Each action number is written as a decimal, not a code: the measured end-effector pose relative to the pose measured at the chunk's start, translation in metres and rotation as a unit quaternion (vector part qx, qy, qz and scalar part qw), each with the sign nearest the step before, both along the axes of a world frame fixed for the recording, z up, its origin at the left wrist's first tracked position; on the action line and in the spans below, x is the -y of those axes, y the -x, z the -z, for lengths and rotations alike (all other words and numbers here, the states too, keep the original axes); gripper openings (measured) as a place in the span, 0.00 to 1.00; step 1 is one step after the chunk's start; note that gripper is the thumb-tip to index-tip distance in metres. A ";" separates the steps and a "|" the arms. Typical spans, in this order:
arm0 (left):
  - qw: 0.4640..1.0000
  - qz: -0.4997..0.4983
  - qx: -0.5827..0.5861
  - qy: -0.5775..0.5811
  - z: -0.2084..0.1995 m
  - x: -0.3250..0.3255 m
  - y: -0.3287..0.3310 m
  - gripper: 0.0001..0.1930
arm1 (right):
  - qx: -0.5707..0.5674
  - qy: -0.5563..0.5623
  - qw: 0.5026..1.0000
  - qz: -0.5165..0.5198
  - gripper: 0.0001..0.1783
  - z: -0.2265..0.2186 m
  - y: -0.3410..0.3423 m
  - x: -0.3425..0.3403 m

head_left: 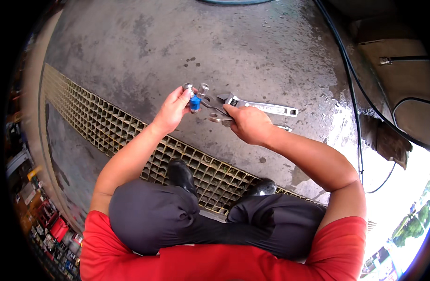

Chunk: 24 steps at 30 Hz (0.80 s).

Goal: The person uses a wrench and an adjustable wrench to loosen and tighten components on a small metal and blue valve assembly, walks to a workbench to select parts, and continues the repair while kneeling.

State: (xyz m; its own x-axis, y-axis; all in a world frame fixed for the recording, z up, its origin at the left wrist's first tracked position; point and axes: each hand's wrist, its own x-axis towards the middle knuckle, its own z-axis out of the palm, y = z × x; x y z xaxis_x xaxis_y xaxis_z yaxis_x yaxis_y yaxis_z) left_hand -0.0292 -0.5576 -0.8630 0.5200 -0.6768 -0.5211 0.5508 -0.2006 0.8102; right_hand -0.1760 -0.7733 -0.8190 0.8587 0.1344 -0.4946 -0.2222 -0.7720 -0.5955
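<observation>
Though small in view, blue fitting (pixel 195 103) between left fingers (pixel 183 98), right fingers (pixel 231 110) apparently round a wrench (pixel 218 118).

A grey, stained concrete floor (pixel 116 47) is crossed diagonally by a yellowish grating (pixel 113 120), running from upper left to lower right. Dark cables or hoses (pixel 344 54) hang along the right side, with green foliage (pixel 415 225) below them near the rim. A bluish curved edge (pixel 236 2) shows at top centre; assorted clutter (pixel 47 236), including a red object (pixel 59 228), fills the lower left.
</observation>
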 end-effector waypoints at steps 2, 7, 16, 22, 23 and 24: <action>1.000 0.015 0.015 -0.002 0.002 -0.001 0.002 0.18 | -0.013 -0.003 1.000 0.003 0.14 -0.002 -0.002 -0.004; 1.000 0.018 0.022 -0.004 0.008 -0.003 0.005 0.18 | -0.030 0.000 1.000 0.007 0.14 0.002 -0.003 -0.012; 1.000 0.001 0.021 0.013 0.020 -0.010 0.012 0.19 | -0.049 -0.071 0.995 0.052 0.19 0.011 -0.006 -0.036; 1.000 -0.001 0.007 0.003 0.026 -0.016 0.016 0.18 | -0.035 -0.120 0.990 0.070 0.20 0.033 -0.001 -0.040; 1.000 0.005 0.006 -0.003 0.028 -0.017 0.016 0.17 | -0.029 -0.124 0.989 0.070 0.20 0.036 0.000 -0.040; 1.000 0.013 0.004 -0.008 0.029 -0.016 0.017 0.16 | -0.024 -0.128 0.989 0.071 0.19 0.039 0.003 -0.041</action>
